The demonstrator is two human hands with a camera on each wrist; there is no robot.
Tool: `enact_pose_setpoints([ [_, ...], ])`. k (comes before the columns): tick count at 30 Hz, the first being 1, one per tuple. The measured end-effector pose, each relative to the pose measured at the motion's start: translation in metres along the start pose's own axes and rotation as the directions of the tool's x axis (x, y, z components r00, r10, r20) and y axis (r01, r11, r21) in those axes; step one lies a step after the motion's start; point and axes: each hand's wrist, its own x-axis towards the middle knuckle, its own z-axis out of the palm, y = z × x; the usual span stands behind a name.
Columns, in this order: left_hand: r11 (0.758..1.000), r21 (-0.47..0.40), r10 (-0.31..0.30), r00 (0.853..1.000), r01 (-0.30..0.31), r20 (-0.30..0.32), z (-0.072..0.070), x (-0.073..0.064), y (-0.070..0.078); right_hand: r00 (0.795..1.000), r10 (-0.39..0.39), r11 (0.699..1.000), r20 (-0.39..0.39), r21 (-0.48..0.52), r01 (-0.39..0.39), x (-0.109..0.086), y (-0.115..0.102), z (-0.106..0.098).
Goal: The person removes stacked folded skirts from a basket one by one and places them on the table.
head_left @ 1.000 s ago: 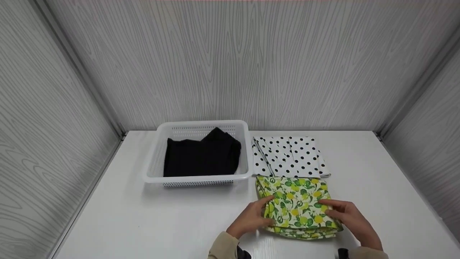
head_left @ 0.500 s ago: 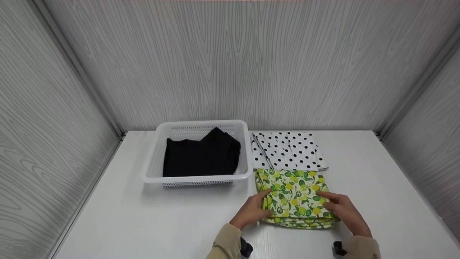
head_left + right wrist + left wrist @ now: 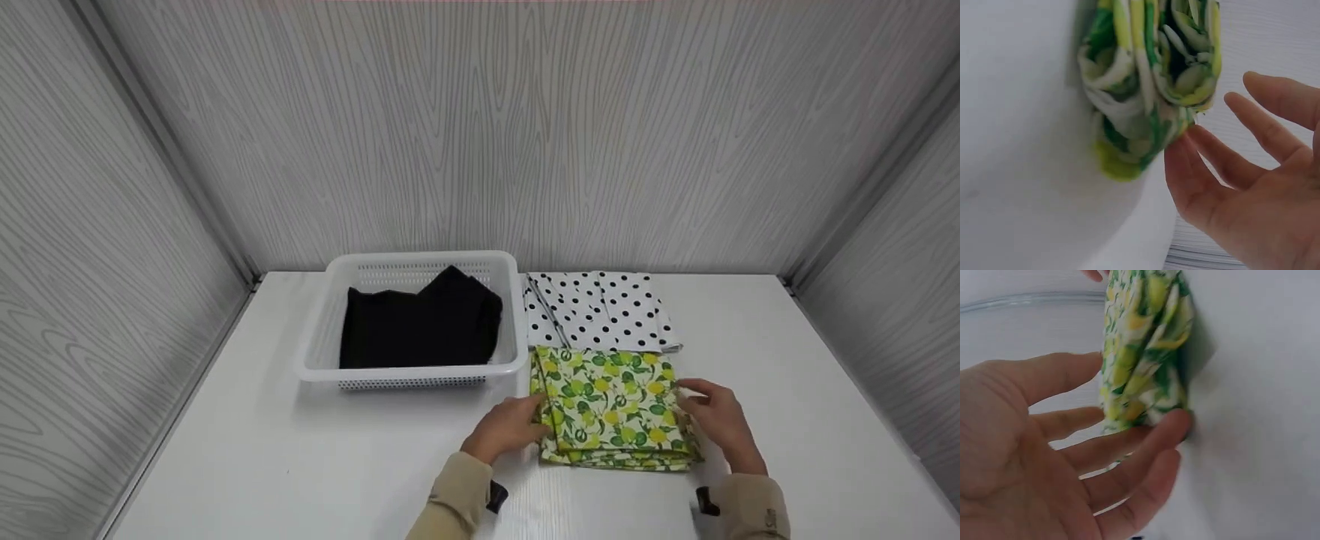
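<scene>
A folded cloth printed with lemons and green leaves lies on the white table, right of centre. My left hand is at its left edge; in the left wrist view, the relaxed left fingers touch the folded side. On the opposite side my right hand stays close to the cloth's right edge. The right wrist view shows its fingers spread, with lower fingertips right at the stacked layers. Directly behind lies a folded white cloth with black dots, bearing a thin grey strip.
Left of the dotted cloth stands a white perforated basket holding folded black fabric. Grey wood-grain panels enclose the white table at the back and both sides.
Both folded cloths have slid away from me, toward the back panel, pushed by my hands. My hands have since eased outward from the lemon-print cloth, the left one to the left.
</scene>
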Motion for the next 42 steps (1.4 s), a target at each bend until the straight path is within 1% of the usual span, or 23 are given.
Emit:
enact_pose_setpoints([
  [2,0.997,0.069,0.014,0.999,-0.016,0.029,-0.016,-0.006,0.005,0.999,-0.033,0.999,-0.038,-0.016,0.033,0.003,-0.010,-0.002],
  [4,0.995,0.082,0.050,0.997,-0.055,0.060,-0.031,-0.011,0.009,0.995,-0.089,0.996,-0.053,-0.018,0.088,0.007,-0.021,-0.002],
  [7,0.991,0.014,0.132,0.987,-0.134,0.090,-0.053,-0.018,0.009,0.980,-0.192,0.981,-0.045,-0.029,0.191,0.012,-0.038,0.000],
  [9,0.984,-0.037,0.179,0.981,-0.177,0.074,-0.066,-0.022,0.009,0.965,-0.261,0.965,-0.034,-0.036,0.260,0.015,-0.049,0.003],
  [11,0.976,-0.063,0.211,0.977,-0.209,0.014,-0.078,-0.025,0.008,0.949,-0.314,0.949,-0.025,-0.037,0.313,0.019,-0.060,0.006],
  [13,0.971,-0.038,0.231,0.970,-0.235,-0.077,-0.088,-0.026,0.006,0.933,-0.359,0.933,-0.012,-0.021,0.359,0.021,-0.071,0.009],
  [15,0.967,0.004,0.250,0.954,-0.253,-0.168,-0.098,-0.027,0.002,0.921,-0.390,0.921,-0.003,-0.004,0.390,0.023,-0.082,0.012],
  [17,0.965,0.061,0.263,0.934,-0.256,-0.243,-0.107,-0.027,-0.001,0.910,-0.414,0.910,0.011,0.021,0.414,0.025,-0.093,0.017],
  [20,0.964,0.117,0.265,0.911,-0.240,-0.317,-0.117,-0.030,-0.007,0.903,-0.428,0.903,0.027,0.046,0.427,0.029,-0.109,0.025],
  [23,0.969,0.135,0.242,0.901,-0.206,-0.360,-0.123,-0.032,-0.016,0.896,-0.441,0.897,0.049,0.069,0.438,0.032,-0.125,0.035],
  [27,0.980,0.128,0.193,0.898,-0.154,-0.395,-0.127,-0.032,-0.027,0.883,-0.463,0.885,0.080,0.100,0.455,0.036,-0.141,0.048],
  [31,0.987,0.111,0.155,0.900,-0.120,-0.408,-0.131,-0.031,-0.036,0.878,-0.471,0.879,0.089,0.128,0.458,0.041,-0.151,0.060],
  [33,0.990,0.105,0.132,0.898,-0.096,-0.421,-0.133,-0.030,-0.039,0.876,-0.472,0.878,0.099,0.143,0.457,0.044,-0.156,0.066],
  [35,0.993,0.096,0.103,0.894,-0.068,-0.437,-0.137,-0.030,-0.043,0.868,-0.484,0.871,0.112,0.160,0.465,0.047,-0.162,0.073],
  [38,0.995,0.089,0.076,0.887,-0.039,-0.455,-0.142,-0.029,-0.050,0.868,-0.479,0.870,0.136,0.208,0.447,0.049,-0.170,0.082],
  [42,0.998,0.070,0.037,0.886,-0.005,-0.462,-0.147,-0.026,-0.057,0.867,-0.472,0.869,0.157,0.248,0.428,0.052,-0.178,0.091],
])
